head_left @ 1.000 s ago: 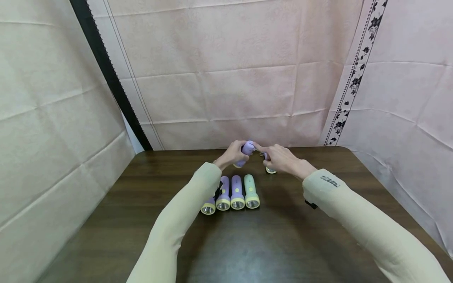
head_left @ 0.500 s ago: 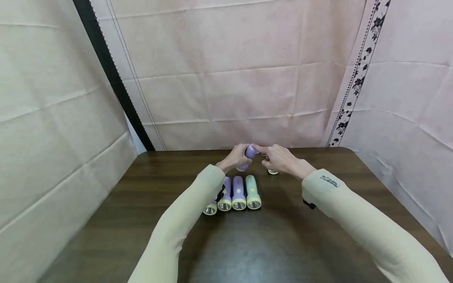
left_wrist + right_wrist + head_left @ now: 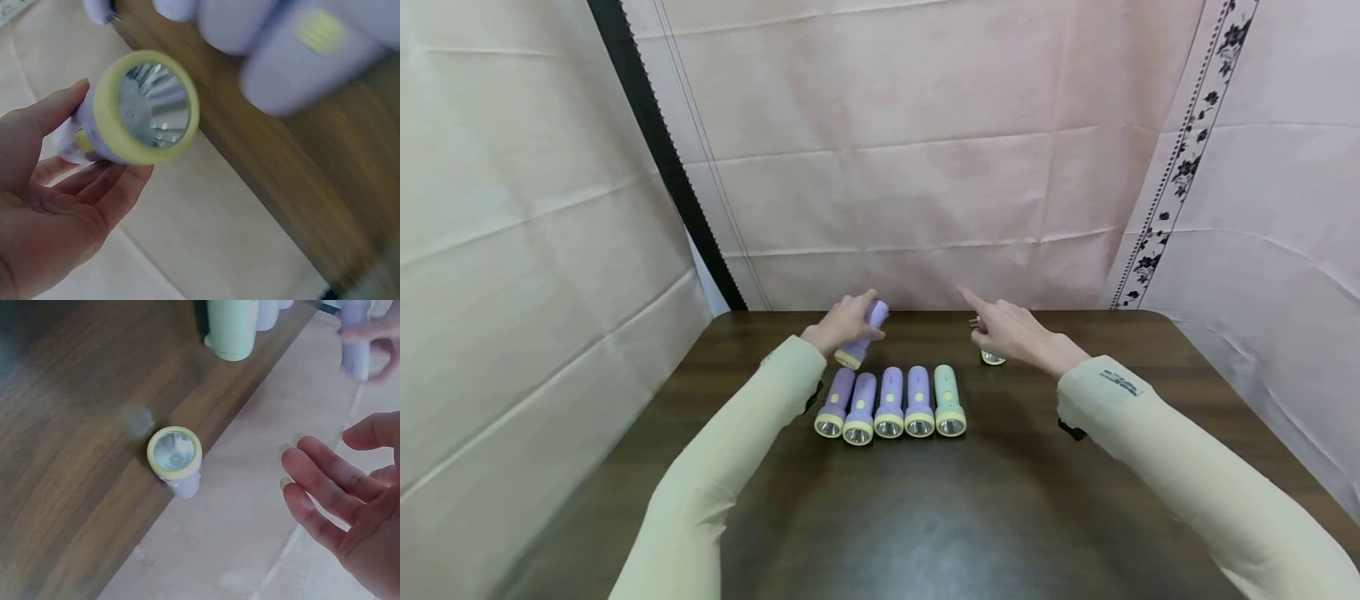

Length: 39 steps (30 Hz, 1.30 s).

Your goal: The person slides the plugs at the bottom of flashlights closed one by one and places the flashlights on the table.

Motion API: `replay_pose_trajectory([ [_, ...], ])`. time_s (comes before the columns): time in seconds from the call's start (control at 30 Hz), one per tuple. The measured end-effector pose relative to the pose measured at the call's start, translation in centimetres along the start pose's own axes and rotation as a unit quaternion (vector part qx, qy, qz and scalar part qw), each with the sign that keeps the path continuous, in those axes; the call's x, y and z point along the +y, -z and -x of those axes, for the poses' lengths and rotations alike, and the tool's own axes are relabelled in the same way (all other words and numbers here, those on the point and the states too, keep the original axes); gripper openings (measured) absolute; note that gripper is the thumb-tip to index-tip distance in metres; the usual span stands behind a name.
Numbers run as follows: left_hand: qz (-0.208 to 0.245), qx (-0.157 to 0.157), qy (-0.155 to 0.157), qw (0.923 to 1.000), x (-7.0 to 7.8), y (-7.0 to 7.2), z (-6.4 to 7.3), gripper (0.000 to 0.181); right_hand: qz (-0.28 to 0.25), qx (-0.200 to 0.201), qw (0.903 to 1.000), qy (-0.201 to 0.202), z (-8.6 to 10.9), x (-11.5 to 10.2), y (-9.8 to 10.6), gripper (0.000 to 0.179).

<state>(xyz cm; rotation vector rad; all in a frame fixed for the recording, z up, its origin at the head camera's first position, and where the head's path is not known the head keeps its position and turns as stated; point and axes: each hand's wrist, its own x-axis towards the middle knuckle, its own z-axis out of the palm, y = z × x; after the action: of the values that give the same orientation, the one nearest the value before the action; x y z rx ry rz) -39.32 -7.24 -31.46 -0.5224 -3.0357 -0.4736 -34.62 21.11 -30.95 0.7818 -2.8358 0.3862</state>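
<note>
In the head view my left hand [image 3: 844, 323] holds a purple flashlight [image 3: 876, 314] tilted above the left end of a row. The left wrist view shows the flashlight's pale yellow rim [image 3: 112, 125] and its reflector, with thumb and fingers around the body. My right hand [image 3: 1013, 330] holds nothing; its index finger points out to the far left and the others bend loosely. Below it one purple flashlight [image 3: 187, 487] stands apart on the table, mostly hidden by the hand in the head view. The row has several purple flashlights [image 3: 891, 403] and a mint green flashlight [image 3: 947, 392] at its right end.
The dark wooden table [image 3: 880, 517] has its far edge just beyond both hands. Pale cloth [image 3: 880, 183] hangs behind it and on both sides. A dark strap [image 3: 1072, 430] sits under the right wrist.
My left hand has carried the purple flashlight to the left, away from my right index finger. My right hand stays about where it was. The row's left end now shows from behind the left arm.
</note>
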Motion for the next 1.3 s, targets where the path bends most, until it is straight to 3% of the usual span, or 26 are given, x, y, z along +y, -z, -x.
replay_pose_trajectory([
  [0.27,-0.007,-0.055,0.066,0.9963,-5.6,0.0,3.4,0.070,0.010,0.003,0.9999,0.006,0.3,0.8,-0.8,0.075],
  [0.47,0.037,-0.115,0.116,0.9858,-7.7,-1.0,5.4,0.065,0.022,0.005,0.9997,0.009,0.2,0.7,-0.7,0.071],
  [0.8,0.042,-0.132,0.144,0.9798,-8.2,-2.5,6.6,0.061,0.021,0.006,0.9997,0.008,0.3,0.6,-0.5,0.068],
  [1.17,0.049,-0.138,0.144,0.9787,-8.5,-2.2,6.8,0.069,0.023,0.008,0.9997,0.000,0.9,1.2,0.3,0.059],
  [1.3,0.014,-0.125,0.140,0.9822,-8.2,-1.5,5.9,0.073,0.017,0.007,0.9998,-0.008,1.1,1.5,0.9,0.057],
])
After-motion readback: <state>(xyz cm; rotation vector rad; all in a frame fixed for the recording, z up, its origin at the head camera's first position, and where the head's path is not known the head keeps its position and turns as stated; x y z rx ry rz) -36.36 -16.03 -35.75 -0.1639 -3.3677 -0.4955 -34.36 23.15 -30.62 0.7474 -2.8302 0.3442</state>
